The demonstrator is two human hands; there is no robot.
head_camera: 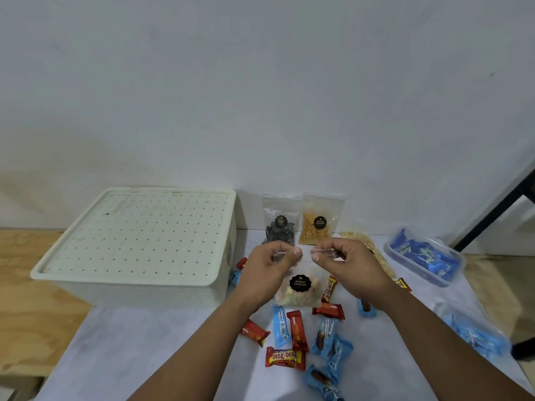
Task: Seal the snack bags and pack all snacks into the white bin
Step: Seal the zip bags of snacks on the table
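1. The white bin (139,241) sat far left, lid on.
2. The left hand (267,270) pinched the biscuit bag (299,287) top – mid-table.
3. The right hand (347,261) pinched it too – best to press the strip flat all along.

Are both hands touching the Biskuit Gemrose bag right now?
Touching. The head view shows the left hand and right hand each pinching the clear top edge of the Biskuit Gemrose bag.
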